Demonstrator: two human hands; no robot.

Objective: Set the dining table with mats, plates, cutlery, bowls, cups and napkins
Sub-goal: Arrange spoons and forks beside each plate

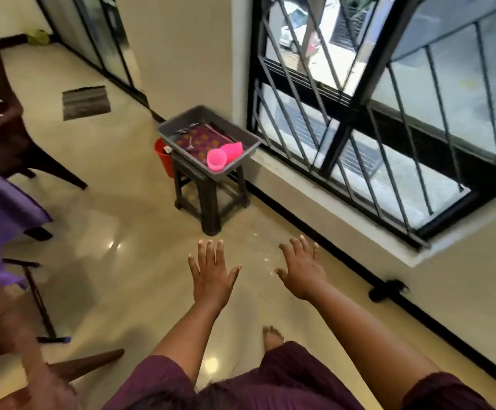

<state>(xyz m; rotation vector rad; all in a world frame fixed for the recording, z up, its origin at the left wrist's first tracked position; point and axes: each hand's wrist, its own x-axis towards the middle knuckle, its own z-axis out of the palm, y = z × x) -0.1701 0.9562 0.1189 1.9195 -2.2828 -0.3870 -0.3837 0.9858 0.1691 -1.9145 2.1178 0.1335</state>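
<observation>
A grey tray (166, 134) stands on a dark plastic stool (211, 199) beside the barred window. In the tray lie a purple patterned mat (202, 139), two pink cups (226, 156) on their sides and some metal cutlery (189, 143). My left hand (211, 276) and my right hand (302, 267) are stretched out over the floor, well short of the stool, fingers spread and holding nothing. The table's purple cloth (1, 214) shows at the left edge.
A red bucket (164, 156) sits behind the stool. Dark brown chairs (1, 119) stand at the left, and another chair (63, 377) is at the bottom left. A grey floor mat (85, 102) lies further back. The glossy floor (122, 232) separates me from the stool.
</observation>
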